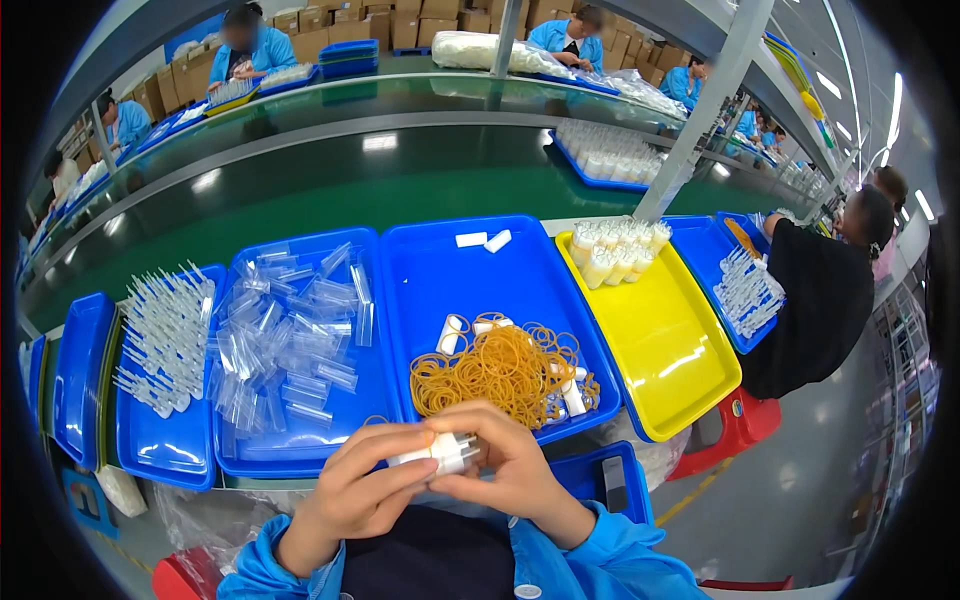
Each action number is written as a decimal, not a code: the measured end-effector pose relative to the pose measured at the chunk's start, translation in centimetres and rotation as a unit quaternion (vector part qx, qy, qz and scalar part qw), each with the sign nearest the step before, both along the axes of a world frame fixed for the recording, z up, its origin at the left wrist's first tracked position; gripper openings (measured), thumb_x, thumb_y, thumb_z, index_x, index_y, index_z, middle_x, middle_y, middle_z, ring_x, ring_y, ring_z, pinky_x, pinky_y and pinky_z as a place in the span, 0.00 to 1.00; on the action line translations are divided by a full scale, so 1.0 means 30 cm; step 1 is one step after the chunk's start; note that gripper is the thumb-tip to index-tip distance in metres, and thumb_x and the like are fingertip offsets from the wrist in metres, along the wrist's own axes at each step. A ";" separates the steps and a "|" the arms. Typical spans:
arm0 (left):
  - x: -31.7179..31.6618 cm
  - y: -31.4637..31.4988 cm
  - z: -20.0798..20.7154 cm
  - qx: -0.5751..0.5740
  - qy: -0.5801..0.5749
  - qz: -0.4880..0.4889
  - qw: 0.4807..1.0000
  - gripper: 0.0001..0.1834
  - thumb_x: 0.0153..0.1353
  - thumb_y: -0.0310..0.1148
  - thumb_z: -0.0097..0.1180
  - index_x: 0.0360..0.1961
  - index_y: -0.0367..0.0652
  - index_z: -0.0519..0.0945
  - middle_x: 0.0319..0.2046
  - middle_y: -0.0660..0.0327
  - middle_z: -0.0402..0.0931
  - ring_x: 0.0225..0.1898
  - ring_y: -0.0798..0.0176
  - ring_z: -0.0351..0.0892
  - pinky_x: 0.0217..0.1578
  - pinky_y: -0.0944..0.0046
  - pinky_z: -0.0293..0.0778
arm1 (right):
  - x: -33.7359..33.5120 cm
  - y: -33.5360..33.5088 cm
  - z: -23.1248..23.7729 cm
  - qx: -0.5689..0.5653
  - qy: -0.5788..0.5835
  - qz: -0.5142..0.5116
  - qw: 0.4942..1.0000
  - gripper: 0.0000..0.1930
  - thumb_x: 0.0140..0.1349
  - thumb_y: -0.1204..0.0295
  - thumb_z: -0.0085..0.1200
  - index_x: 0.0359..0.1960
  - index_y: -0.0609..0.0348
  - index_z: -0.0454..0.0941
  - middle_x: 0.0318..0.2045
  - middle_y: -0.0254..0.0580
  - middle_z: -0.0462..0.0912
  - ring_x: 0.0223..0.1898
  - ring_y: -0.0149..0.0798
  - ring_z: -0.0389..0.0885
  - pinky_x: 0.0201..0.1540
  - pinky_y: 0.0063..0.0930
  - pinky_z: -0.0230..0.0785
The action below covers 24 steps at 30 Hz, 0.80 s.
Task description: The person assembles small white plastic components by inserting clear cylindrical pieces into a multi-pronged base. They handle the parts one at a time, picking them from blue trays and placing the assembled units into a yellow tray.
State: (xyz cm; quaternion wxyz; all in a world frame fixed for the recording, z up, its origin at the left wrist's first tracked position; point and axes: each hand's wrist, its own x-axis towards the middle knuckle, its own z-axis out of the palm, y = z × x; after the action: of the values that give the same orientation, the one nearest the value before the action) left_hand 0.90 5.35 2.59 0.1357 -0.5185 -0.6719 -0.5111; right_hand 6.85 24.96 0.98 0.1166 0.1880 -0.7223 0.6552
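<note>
Between my two hands, low in the middle, is a small white plastic piece (447, 453) with thin prongs at its right end. My left hand (370, 482) pinches its left side with bent fingers. The fingers of my right hand (505, 462) curl around the pronged end. The fingertips hide part of the piece, so I cannot tell whether it is one part or a bundle. Just beyond the hands lies a heap of orange rubber bands (495, 370) in a blue tray (450, 270). White cylinders (450, 333) lie beside and under the bands.
Left of it, a blue tray holds clear plastic tubes (300, 330); farther left another holds white pronged parts (165, 340). A yellow tray (670, 350) to the right carries banded white bundles (615, 255). A green conveyor (300, 190) runs behind. A person in black (815, 300) sits at right.
</note>
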 end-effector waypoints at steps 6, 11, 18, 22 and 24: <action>0.053 0.045 -0.028 0.077 -0.067 -0.021 0.995 0.20 0.45 0.18 0.64 0.44 0.37 0.82 0.46 0.47 0.75 0.48 0.47 0.78 0.45 0.55 0.76 | 0.059 -0.012 0.090 -0.162 -0.159 0.004 0.974 0.25 0.49 0.77 0.70 0.50 0.59 0.73 0.45 0.37 0.72 0.47 0.29 0.74 0.46 0.23 0.67; 0.070 0.035 -0.036 0.070 -0.101 0.024 0.992 0.26 0.50 0.19 0.66 0.53 0.36 0.77 0.55 0.47 0.62 0.54 0.53 0.72 0.48 0.62 0.79 | 0.082 0.140 0.205 0.190 0.026 -0.238 0.952 0.22 0.47 0.73 0.71 0.44 0.61 0.75 0.36 0.39 0.77 0.36 0.33 0.77 0.38 0.25 0.69; 0.048 -0.047 -0.066 0.029 -0.081 0.139 0.987 0.26 0.48 0.19 0.63 0.51 0.36 0.73 0.53 0.45 0.63 0.45 0.56 0.77 0.40 0.64 0.80 | -0.090 0.879 0.216 0.420 -0.045 -0.556 0.716 0.20 0.51 0.62 0.68 0.37 0.64 0.75 0.29 0.51 0.83 0.25 0.45 0.82 0.29 0.32 0.72; 0.020 -0.098 -0.054 0.012 -0.075 0.182 0.980 0.25 0.50 0.18 0.58 0.52 0.35 0.73 0.54 0.45 0.63 0.46 0.56 0.76 0.40 0.65 0.80 | -0.179 1.078 0.086 0.435 -0.123 -0.574 0.682 0.24 0.48 0.60 0.68 0.41 0.64 0.76 0.32 0.55 0.83 0.35 0.52 0.83 0.40 0.38 0.73; 0.003 -0.152 -0.041 -0.010 -0.030 0.262 0.965 0.24 0.52 0.18 0.56 0.53 0.35 0.73 0.54 0.46 0.64 0.47 0.55 0.75 0.41 0.64 0.79 | -0.219 1.095 0.056 0.396 -0.159 -0.561 0.709 0.24 0.48 0.61 0.68 0.42 0.64 0.76 0.34 0.55 0.83 0.38 0.52 0.84 0.43 0.38 0.73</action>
State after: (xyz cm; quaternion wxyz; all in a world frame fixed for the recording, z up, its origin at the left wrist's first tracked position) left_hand 0.98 0.79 1.37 0.2395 -0.3104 -0.7933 -0.4658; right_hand 0.29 57.82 2.68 0.2612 -0.3302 -0.8958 0.1425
